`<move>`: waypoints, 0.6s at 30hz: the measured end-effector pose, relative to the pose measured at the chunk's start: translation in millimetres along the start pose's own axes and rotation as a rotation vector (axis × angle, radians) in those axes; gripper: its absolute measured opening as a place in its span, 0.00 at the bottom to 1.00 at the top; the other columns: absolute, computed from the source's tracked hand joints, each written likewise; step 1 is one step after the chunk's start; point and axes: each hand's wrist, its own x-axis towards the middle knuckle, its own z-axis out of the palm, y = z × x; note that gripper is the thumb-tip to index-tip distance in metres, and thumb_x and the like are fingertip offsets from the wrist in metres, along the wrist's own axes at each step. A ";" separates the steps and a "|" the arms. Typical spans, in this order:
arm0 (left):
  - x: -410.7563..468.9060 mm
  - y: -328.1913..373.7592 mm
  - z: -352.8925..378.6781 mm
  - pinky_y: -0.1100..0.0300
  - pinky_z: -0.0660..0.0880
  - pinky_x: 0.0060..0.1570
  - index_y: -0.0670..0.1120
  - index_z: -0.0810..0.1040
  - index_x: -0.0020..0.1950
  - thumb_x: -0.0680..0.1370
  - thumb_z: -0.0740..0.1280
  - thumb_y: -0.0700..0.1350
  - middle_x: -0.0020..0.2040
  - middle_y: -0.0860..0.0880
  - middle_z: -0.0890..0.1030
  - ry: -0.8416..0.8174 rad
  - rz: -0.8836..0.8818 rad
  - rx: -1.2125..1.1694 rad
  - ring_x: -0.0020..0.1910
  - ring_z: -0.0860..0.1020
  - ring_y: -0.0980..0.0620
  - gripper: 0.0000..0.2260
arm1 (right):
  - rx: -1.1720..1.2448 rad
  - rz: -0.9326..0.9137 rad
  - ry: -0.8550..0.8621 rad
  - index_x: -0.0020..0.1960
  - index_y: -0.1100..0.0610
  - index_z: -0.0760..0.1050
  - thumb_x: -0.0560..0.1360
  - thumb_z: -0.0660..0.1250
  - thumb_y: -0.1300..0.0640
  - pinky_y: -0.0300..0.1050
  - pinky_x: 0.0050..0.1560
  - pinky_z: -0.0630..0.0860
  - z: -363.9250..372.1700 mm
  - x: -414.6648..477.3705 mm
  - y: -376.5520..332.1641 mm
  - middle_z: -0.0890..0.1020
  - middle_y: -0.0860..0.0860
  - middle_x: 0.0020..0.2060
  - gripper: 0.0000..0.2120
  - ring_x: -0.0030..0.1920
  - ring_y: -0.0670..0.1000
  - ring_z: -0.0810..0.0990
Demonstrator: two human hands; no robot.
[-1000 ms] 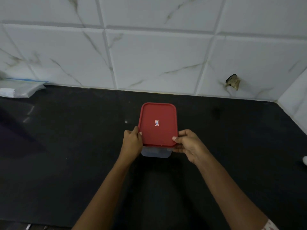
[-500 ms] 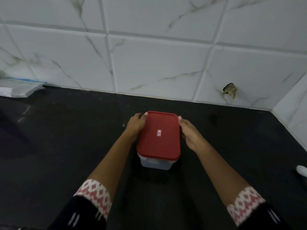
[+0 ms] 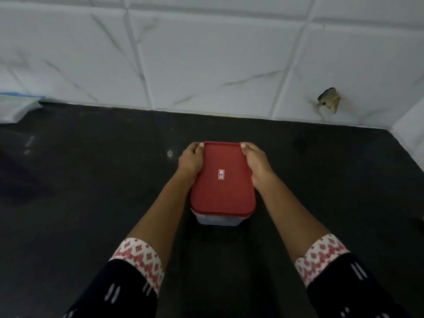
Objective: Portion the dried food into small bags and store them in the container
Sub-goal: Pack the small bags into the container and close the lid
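container (image 3: 218, 220) on worktop (image 3: 91, 191) | left hand (image 3: 190, 160), right hand (image 3: 257, 162) grip curled on lid (image 3: 222, 180) far corners

This looks like a home kitchen: I stand at a glossy black worktop (image 3: 91, 180) that meets a backsplash of white, marble-veined tiles (image 3: 206, 65). One tile has a chipped hole (image 3: 329, 99), and a red-lidded plastic food container (image 3: 222, 196) sits on the worktop before me.
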 end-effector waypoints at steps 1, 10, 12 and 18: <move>-1.1 -0.4 0.2 0.58 0.72 0.49 0.44 0.75 0.61 0.81 0.56 0.51 0.57 0.43 0.78 0.011 -0.004 -0.020 0.49 0.74 0.50 0.16 | 0.037 0.009 -0.002 0.52 0.53 0.78 0.79 0.59 0.55 0.52 0.52 0.80 -0.9 -1.4 -1.1 0.81 0.55 0.48 0.10 0.46 0.52 0.80; -41.4 -22.4 -0.6 0.51 0.78 0.50 0.48 0.70 0.68 0.78 0.61 0.53 0.59 0.43 0.78 -0.256 -0.174 -0.493 0.54 0.79 0.45 0.20 | 0.051 -0.001 -0.115 0.66 0.51 0.71 0.81 0.51 0.45 0.47 0.54 0.77 -21.4 -31.2 12.4 0.79 0.54 0.58 0.19 0.56 0.53 0.79; -51.1 -21.0 6.4 0.51 0.77 0.50 0.51 0.71 0.67 0.79 0.61 0.52 0.59 0.44 0.79 -0.261 -0.142 -0.496 0.55 0.79 0.45 0.17 | 0.029 0.016 -0.082 0.66 0.51 0.70 0.80 0.51 0.44 0.50 0.59 0.75 -29.3 -37.0 16.0 0.78 0.54 0.59 0.20 0.58 0.53 0.78; -76.9 -7.4 39.1 0.52 0.78 0.47 0.53 0.70 0.66 0.81 0.57 0.50 0.58 0.46 0.78 -0.309 -0.053 -0.444 0.52 0.79 0.48 0.14 | 0.079 0.022 -0.015 0.63 0.54 0.73 0.80 0.53 0.44 0.49 0.59 0.75 -69.8 -46.4 19.1 0.80 0.53 0.53 0.20 0.55 0.53 0.79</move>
